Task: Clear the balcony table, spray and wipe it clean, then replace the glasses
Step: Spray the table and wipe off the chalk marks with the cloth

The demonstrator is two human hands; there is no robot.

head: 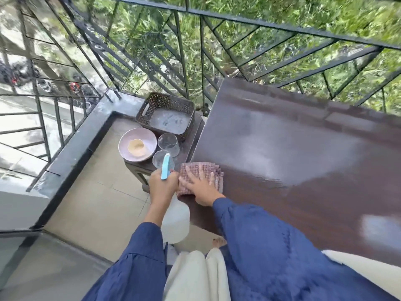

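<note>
Cloth on the table now: pinkish waffle-weave, folded into a thick pad, sitting at the tabletop's left edge near the front. R hand is flat on top of it, palm down, fingers straight and fanned, pressing, no grip. Tabletop's a dark brown rectangle, wood-grain look, glossy w/ pale hazy patches across the middle. L hand just off the table's left edge, right beside the cloth, fingers curled tight round the neck of the spray bottle: white plastic body hangs below the fist, light blue trigger head pokes up above it. Both glasses off the table, standing upright side by side on a small dark side stand to the left; clear, round, the nearer one partly behind the blue nozzle. Next to them a round pale lilac bowl w/ something tan and disc-shaped inside. Behind, a dark rectangular perforated basket w/ a slot handle. Beige floor tiles below, black metal railing round the edge, blurred greenery beyond.
</note>
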